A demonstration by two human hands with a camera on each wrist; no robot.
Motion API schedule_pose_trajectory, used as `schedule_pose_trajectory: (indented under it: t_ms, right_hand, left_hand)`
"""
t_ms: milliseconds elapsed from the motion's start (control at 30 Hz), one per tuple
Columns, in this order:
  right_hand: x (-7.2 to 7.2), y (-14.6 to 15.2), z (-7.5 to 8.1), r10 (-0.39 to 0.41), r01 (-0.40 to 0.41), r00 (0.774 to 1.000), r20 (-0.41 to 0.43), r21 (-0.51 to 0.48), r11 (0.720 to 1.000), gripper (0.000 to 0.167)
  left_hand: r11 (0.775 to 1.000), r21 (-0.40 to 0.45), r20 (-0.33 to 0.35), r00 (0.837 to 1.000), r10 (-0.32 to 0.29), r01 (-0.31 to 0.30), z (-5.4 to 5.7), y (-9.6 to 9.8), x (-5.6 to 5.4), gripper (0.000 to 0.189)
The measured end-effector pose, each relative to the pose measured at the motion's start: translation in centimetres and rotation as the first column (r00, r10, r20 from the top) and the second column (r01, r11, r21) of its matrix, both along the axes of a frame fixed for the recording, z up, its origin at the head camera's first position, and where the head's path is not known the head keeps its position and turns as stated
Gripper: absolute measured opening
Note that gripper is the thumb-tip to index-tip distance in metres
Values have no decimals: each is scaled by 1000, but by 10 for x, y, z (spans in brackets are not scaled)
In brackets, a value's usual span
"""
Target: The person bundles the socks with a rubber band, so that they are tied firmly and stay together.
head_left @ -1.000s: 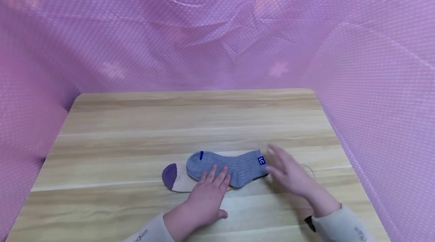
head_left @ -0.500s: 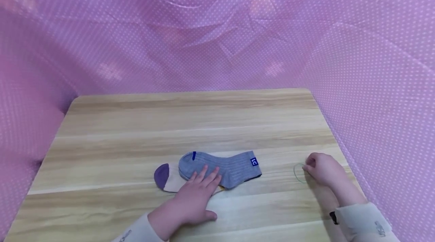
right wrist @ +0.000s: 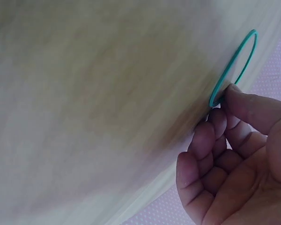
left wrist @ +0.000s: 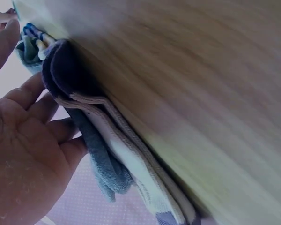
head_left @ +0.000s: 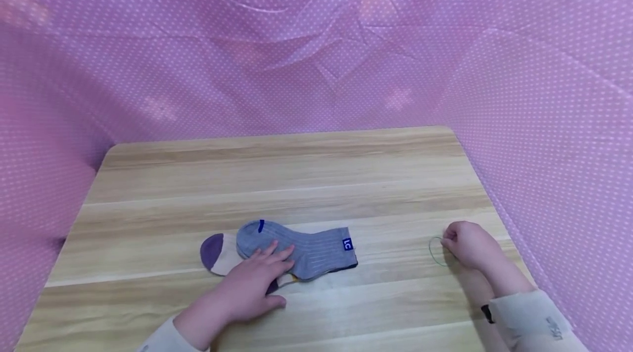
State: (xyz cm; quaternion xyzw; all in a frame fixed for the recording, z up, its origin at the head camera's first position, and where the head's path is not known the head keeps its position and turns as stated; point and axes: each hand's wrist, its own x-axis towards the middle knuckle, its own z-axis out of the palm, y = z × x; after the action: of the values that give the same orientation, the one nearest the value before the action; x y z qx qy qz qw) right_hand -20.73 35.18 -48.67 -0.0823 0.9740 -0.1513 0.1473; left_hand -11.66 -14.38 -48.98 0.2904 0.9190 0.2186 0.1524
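In the head view my left hand (head_left: 247,285) rests with spread fingers on a grey ribbed sock (head_left: 316,250) with a blue label at its cuff. The grey sock lies over a cream sock (head_left: 228,256) with a purple toe. In the left wrist view the folded edges of the cream sock (left wrist: 131,159) show beside the grey sock (left wrist: 100,159), and my fingers lie against the grey one. Off to the right, my right hand (head_left: 472,245) pinches a thin green rubber band (right wrist: 232,63) between thumb and index finger, its loop standing out past the fingertips.
The socks and the band are on a wood-grain table (head_left: 277,176) with rounded far corners. Pink dotted cloth (head_left: 316,77) hangs behind it and along both sides.
My right hand has left the sock cuff, moved right to the rubber band and now pinches it. The socks have slid left together with my left hand.
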Motion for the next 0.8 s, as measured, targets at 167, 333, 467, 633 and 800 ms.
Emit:
schedule_pose_trajectory:
  t_ms: [167, 333, 467, 633, 800]
  right_hand:
    - [0, 2, -5, 35, -35, 999, 6, -15, 999, 15]
    - [4, 4, -5, 25, -24, 1000, 4, -87, 996, 20]
    - [9, 5, -4, -49, 45, 999, -13, -221, 974, 18]
    - [11, 2, -2, -148, 140, 989, 28, -525, 839, 13]
    - [10, -3, -3, -125, 199, 979, 163, -905, 377, 19]
  left_hand:
    - [1000, 1, -21, 1000, 10, -10, -3, -6, 0, 67]
    - [999, 7, -17, 999, 35, -35, -3, -12, 0, 58]
    - [999, 16, -22, 999, 47, -47, -3, -17, -3, 51]
    - [998, 23, -46, 998, 53, -52, -3, -21, -4, 52]
    - [996, 2, -95, 992, 88, -88, -4, -27, -2, 51]
